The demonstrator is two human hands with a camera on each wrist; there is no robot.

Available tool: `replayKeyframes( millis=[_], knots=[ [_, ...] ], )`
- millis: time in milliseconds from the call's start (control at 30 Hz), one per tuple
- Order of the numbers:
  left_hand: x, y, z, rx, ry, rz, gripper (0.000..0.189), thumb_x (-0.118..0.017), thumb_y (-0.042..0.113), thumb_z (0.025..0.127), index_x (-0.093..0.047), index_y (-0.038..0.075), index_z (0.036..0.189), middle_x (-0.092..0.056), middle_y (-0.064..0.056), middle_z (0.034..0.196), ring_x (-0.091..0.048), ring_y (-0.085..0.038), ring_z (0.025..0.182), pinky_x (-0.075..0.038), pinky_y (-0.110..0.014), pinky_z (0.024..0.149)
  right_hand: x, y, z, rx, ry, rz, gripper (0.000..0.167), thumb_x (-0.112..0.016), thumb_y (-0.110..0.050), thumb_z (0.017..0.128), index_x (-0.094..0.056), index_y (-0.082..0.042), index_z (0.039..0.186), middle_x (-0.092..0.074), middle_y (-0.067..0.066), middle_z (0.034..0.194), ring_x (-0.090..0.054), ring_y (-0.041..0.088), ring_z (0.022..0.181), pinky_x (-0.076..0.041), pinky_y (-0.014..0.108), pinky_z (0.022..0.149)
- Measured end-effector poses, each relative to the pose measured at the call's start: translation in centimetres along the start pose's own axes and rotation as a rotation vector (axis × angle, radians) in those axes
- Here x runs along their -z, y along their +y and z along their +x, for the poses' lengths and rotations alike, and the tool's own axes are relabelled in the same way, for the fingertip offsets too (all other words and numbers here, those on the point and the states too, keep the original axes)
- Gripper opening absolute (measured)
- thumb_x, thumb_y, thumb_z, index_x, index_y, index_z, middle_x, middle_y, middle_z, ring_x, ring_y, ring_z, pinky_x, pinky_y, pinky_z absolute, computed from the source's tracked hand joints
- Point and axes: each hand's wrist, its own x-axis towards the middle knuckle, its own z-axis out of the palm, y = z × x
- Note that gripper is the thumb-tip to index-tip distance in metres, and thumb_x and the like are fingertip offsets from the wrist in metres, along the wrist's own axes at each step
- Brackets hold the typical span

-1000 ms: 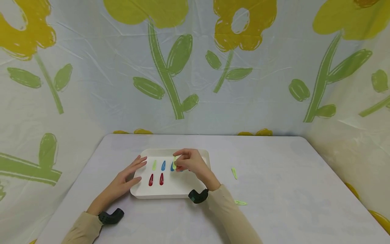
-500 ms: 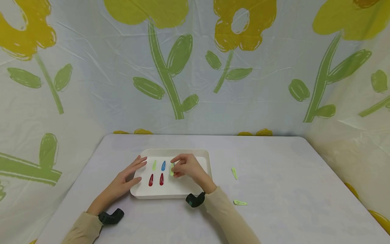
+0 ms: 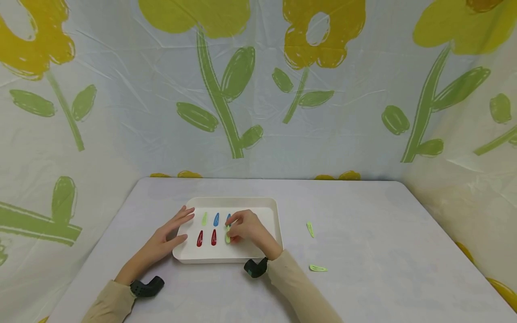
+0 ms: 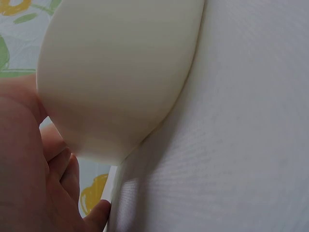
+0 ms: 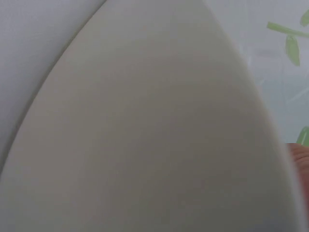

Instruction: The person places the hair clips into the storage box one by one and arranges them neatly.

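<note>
My right hand (image 3: 251,231) pinches a light green snap hair clip (image 3: 228,236) low over the white tray (image 3: 242,256), right of two red hair clips (image 3: 214,237). Behind those lie a green hair clip (image 3: 204,219), a blue hair clip (image 3: 216,219) and another blue clip (image 3: 228,217), partly covered by my right fingers. My left hand (image 3: 165,235) rests at the tray's left rim with fingers extended. In the left wrist view, that hand (image 4: 24,159) touches the tray wall (image 4: 120,72). The tray wall (image 5: 145,125) fills most of the right wrist view.
Two more light green hair clips lie on the white table right of the tray, one farther back (image 3: 310,229) and one nearer (image 3: 318,268). A flower-printed curtain (image 3: 343,134) stands behind the table and along both sides.
My right hand has carried the green clip toward me, from over the back row to beside the red clips. The blue clip behind it shows partly. My left hand has stayed still.
</note>
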Motion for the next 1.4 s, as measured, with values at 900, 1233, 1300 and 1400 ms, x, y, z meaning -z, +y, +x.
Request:
replayKeyframes(
  millis=[900, 1233, 1300, 1400],
  knots=[
    [-0.06, -0.03, 0.02, 0.0, 0.006, -0.001, 0.053, -0.062, 0.0, 0.095, -0.047, 0.004, 0.146, -0.032, -0.011, 0.159, -0.007, -0.03, 0.152, -0.008, -0.009, 0.111, -0.49, 0.02, -0.21, -0.043, 0.039, -0.152, 0.016, -0.079, 0.005, 0.075, -0.07, 0.001, 0.088, -0.063, 0.007, 0.06, -0.062, 0.015, 0.049, -0.055, 0.027, 0.051],
    [-0.07, 0.04, -0.01, 0.005, 0.006, -0.004, 0.053, -0.062, 0.0, 0.095, -0.047, 0.004, 0.146, -0.032, -0.011, 0.16, -0.007, -0.031, 0.152, -0.009, -0.009, 0.111, -0.48, 0.37, -0.11, -0.016, 0.051, -0.169, 0.016, -0.081, 0.002, 0.076, -0.068, 0.0, 0.085, -0.061, 0.007, 0.061, -0.061, 0.015, 0.048, -0.055, 0.027, 0.05],
    [-0.06, 0.01, 0.02, 0.001, 0.007, -0.001, 0.053, -0.062, 0.0, 0.095, -0.047, 0.003, 0.146, -0.032, -0.012, 0.159, -0.008, -0.031, 0.152, -0.009, -0.009, 0.111, -0.48, 0.39, -0.14, -0.015, 0.052, -0.158, 0.015, -0.081, 0.002, 0.076, -0.067, 0.0, 0.083, -0.061, 0.008, 0.061, -0.061, 0.016, 0.048, -0.055, 0.028, 0.05],
    [-0.02, -0.05, 0.05, -0.005, 0.007, 0.002, 0.053, -0.062, 0.0, 0.095, -0.047, 0.003, 0.146, -0.032, -0.012, 0.159, -0.008, -0.031, 0.152, -0.008, -0.01, 0.112, -0.49, 0.41, -0.2, -0.014, 0.056, -0.146, 0.015, -0.08, 0.001, 0.077, -0.066, 0.0, 0.081, -0.062, 0.009, 0.061, -0.06, 0.016, 0.049, -0.055, 0.028, 0.05]
  ],
)
